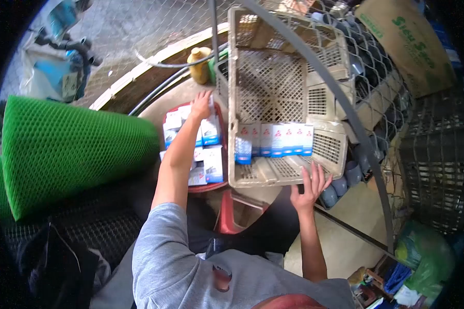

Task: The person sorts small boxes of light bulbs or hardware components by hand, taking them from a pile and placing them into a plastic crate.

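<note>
My left hand is at the far end of a red basin, on top of the small white and blue cardboard boxes heaped in it. Its fingers point away from me, slightly apart, and their tips are partly hard to make out. My right hand rests with fingers spread at the near rim of a beige plastic crate. Inside the crate, several matching boxes stand side by side in a row along the near side.
A large roll of green mesh lies to the left. Behind the basin stands a yellow bottle. Wire fencing and a curved grey bar cross over the crate's right side. A brown sack is at the far right.
</note>
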A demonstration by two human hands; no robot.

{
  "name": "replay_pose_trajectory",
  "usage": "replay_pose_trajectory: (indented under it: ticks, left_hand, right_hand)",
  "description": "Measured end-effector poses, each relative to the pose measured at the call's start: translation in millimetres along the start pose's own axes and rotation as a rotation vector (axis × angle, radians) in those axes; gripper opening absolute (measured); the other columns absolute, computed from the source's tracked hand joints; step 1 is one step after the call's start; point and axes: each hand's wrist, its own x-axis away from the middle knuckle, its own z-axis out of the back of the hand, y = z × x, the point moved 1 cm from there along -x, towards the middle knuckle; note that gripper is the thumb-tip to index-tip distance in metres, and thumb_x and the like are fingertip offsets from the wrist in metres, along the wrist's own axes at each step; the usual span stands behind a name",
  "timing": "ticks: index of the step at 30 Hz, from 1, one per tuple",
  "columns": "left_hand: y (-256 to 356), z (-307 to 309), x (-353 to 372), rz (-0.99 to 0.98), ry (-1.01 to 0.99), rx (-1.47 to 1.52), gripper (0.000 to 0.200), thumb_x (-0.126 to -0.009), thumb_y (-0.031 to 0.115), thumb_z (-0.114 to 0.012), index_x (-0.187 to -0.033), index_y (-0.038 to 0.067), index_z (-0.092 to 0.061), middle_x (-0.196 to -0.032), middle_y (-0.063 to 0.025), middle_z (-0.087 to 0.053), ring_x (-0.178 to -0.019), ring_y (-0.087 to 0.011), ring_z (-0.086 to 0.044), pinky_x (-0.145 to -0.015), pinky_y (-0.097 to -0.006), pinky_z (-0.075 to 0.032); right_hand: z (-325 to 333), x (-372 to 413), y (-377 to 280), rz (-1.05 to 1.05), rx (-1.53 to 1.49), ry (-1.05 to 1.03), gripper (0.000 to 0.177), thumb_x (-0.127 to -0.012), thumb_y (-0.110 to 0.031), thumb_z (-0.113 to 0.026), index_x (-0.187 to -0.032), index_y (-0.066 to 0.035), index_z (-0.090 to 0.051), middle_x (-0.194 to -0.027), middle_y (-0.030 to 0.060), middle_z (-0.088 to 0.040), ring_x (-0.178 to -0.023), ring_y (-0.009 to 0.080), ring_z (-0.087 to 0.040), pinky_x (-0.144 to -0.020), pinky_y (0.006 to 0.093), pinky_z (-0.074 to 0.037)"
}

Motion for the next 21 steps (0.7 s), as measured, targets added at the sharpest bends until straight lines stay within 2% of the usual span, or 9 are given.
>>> replay_pose_trajectory:
  ticks: [2, 5, 7, 9, 11, 12, 17, 18, 21]
  left_hand:
    - [-18, -12, -14, 0.059, -0.086, 0.045, 0.080, -0.073, 0.008, -0.079, -0.146, 0.018, -0.049, -0.145, -0.0128, -0.054, -0.134, -0.0346, -0.054, -0.114, -0.0565, -0.041]
    - [-15, 9, -11, 0.032, -0.051, 0.113, 0.077, -0.073, 0.008, -0.081, -0.143, 0.016, -0.051, -0.138, -0.0168, -0.058, -0.130, -0.0375, -0.056, -0.108, -0.0481, -0.048]
    - [-4, 40, 8, 0.025, 0.047, 0.121, 0.074, -0.072, 0.008, -0.082, -0.140, 0.013, -0.053, -0.127, -0.0199, -0.063, -0.120, -0.0403, -0.061, -0.104, -0.0435, -0.050]
    - [-4, 70, 27, -0.073, 0.342, 0.331, 0.071, -0.074, 0.011, -0.084, -0.139, 0.011, -0.054, -0.122, -0.0189, -0.066, -0.115, -0.0360, -0.064, -0.104, -0.0419, -0.051]
    - [6, 112, 54, 0.006, 0.428, 0.669, 0.071, -0.078, 0.016, -0.086, -0.141, 0.008, -0.054, -0.121, -0.0174, -0.067, -0.113, -0.0290, -0.066, -0.103, -0.0391, -0.051]
    - [8, 131, 64, -0.019, 0.470, 0.715, 0.072, -0.082, 0.017, -0.085, -0.145, 0.005, -0.051, -0.128, -0.0159, -0.066, -0.118, -0.0245, -0.063, -0.104, -0.0386, -0.050]
    - [69, 224, 133, -0.444, 0.413, 1.082, 0.078, -0.086, 0.005, -0.079, -0.153, 0.000, -0.041, -0.148, -0.0185, -0.052, -0.137, -0.0277, -0.052, -0.113, -0.0406, -0.046]
    - [90, 239, 151, -0.430, 0.395, 1.144, 0.076, -0.083, -0.005, -0.076, -0.151, -0.001, -0.043, -0.152, -0.0176, -0.048, -0.140, -0.0276, -0.049, -0.115, -0.0407, -0.045]
    - [128, 267, 175, -0.641, 0.425, 0.940, 0.072, -0.079, -0.015, -0.073, -0.146, -0.002, -0.050, -0.154, -0.0156, -0.045, -0.141, -0.0274, -0.048, -0.116, -0.0413, -0.045]
  right_hand:
    - [-1, -1, 0, -0.009, -0.001, 0.018, 0.054, -0.100, -0.056, -0.053, -0.133, -0.016, -0.068, -0.149, 0.0123, -0.056, -0.142, 0.0356, -0.046, -0.120, 0.0689, -0.014]
    - [-1, -3, 3, -0.015, -0.005, 0.021, 0.054, -0.101, -0.056, -0.052, -0.133, -0.016, -0.068, -0.148, 0.0120, -0.056, -0.141, 0.0351, -0.045, -0.120, 0.0688, -0.014]
    - [0, -2, 3, -0.021, -0.019, 0.019, 0.054, -0.101, -0.056, -0.052, -0.133, -0.016, -0.068, -0.148, 0.0117, -0.056, -0.142, 0.0348, -0.045, -0.120, 0.0688, -0.013]
    - [0, -2, 2, -0.013, -0.029, 0.019, 0.053, -0.102, -0.056, -0.050, -0.132, -0.016, -0.069, -0.148, 0.0112, -0.057, -0.142, 0.0344, -0.045, -0.120, 0.0686, -0.013]
    - [-1, 0, 2, -0.013, -0.042, 0.021, 0.053, -0.103, -0.057, -0.050, -0.133, -0.017, -0.068, -0.148, 0.0103, -0.057, -0.142, 0.0336, -0.044, -0.121, 0.0683, -0.012]
    - [-2, 0, 3, -0.010, -0.036, 0.021, 0.053, -0.102, -0.057, -0.050, -0.133, -0.018, -0.068, -0.148, 0.0097, -0.057, -0.142, 0.0331, -0.044, -0.121, 0.0681, -0.012]
    - [2, 1, 0, -0.017, -0.059, 0.018, 0.049, -0.097, -0.051, -0.061, -0.135, -0.020, -0.068, -0.149, 0.0076, -0.055, -0.142, 0.0317, -0.044, -0.121, 0.0671, -0.011]
    - [4, 0, -1, -0.020, -0.078, 0.011, 0.050, -0.092, -0.043, -0.069, -0.136, -0.021, -0.067, -0.150, 0.0075, -0.055, -0.143, 0.0318, -0.044, -0.121, 0.0669, -0.011]
    - [9, -1, -3, -0.038, -0.109, -0.018, 0.053, -0.088, -0.036, -0.074, -0.137, -0.020, -0.066, -0.151, 0.0072, -0.054, -0.143, 0.0318, -0.044, -0.122, 0.0662, -0.011]
